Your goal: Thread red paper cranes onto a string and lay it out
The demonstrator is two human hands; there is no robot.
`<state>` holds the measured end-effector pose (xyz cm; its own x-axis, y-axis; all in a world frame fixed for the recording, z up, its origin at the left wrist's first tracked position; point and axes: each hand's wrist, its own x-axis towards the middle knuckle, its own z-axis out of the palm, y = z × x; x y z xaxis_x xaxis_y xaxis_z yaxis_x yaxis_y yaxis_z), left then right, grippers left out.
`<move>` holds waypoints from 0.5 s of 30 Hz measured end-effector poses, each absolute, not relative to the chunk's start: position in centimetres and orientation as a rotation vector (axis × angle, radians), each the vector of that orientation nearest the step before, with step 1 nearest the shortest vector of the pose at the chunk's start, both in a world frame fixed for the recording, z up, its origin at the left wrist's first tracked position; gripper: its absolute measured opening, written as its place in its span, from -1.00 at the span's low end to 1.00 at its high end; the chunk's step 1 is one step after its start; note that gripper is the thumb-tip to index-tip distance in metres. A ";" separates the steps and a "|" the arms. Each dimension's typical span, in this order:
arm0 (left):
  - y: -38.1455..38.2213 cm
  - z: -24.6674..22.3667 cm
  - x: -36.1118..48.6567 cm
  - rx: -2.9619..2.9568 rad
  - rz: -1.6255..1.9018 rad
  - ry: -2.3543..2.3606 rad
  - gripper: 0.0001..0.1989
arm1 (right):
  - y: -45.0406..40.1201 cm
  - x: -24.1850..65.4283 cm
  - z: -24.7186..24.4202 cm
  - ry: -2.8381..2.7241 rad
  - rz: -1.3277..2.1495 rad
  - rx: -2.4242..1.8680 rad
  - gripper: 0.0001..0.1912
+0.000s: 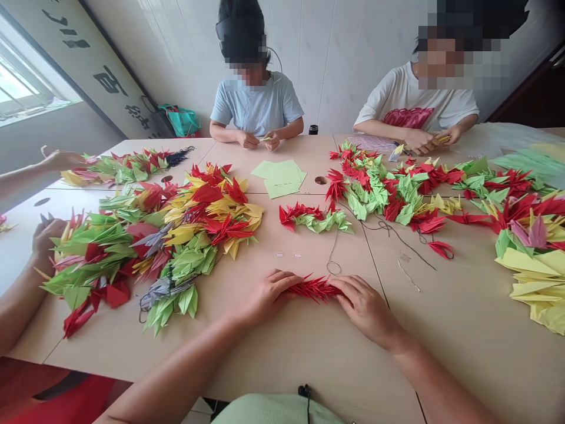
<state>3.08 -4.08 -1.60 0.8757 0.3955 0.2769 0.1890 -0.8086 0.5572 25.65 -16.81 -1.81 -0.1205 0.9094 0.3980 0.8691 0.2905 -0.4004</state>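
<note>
A bundle of red folded paper pieces (314,288) lies on the table in front of me, between my two hands. My left hand (270,296) has its fingers wrapped round the bundle's left end. At the right end, my right hand (364,306) grips it with bent fingers. Just beyond is a loop of dark thread (334,268). Farther off lies a short red and green paper string (315,219). The undersides of both hands are hidden.
A large pile of colourful folded paper (189,235) covers the left, with a person's hand (46,238) beside it. Long paper garlands (410,188) spread over the right. Green sheets (281,176) lie mid-table. Two people (260,106) (415,100) sit opposite.
</note>
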 end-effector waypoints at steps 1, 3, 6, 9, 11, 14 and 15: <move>-4.1 -1.5 3.1 2.529 0.526 0.421 -0.65 | -16.9 25.6 -1.8 -1.984 0.097 -1.596 -0.66; -4.2 -1.1 3.1 2.579 0.505 0.408 -0.61 | -17.0 25.6 -1.8 -1.976 0.097 -1.609 -0.65; -4.5 -0.4 3.2 2.688 0.386 0.387 -0.54 | -17.0 25.7 -1.7 -1.990 0.097 -1.590 -0.65; -4.6 0.2 3.5 2.781 0.253 0.366 -0.48 | -16.9 25.8 -1.6 -2.002 0.100 -1.552 -0.68; -4.6 0.4 3.8 2.819 0.192 0.350 -0.47 | -16.9 25.8 -1.5 -1.996 0.090 -1.541 -0.69; -4.6 0.7 4.3 2.835 0.122 0.332 -0.47 | -16.9 25.8 -1.5 -1.974 0.096 -1.549 -0.69; -4.7 0.7 4.5 2.833 0.113 0.331 -0.47 | -17.0 25.8 -1.5 -1.966 0.107 -1.556 -0.69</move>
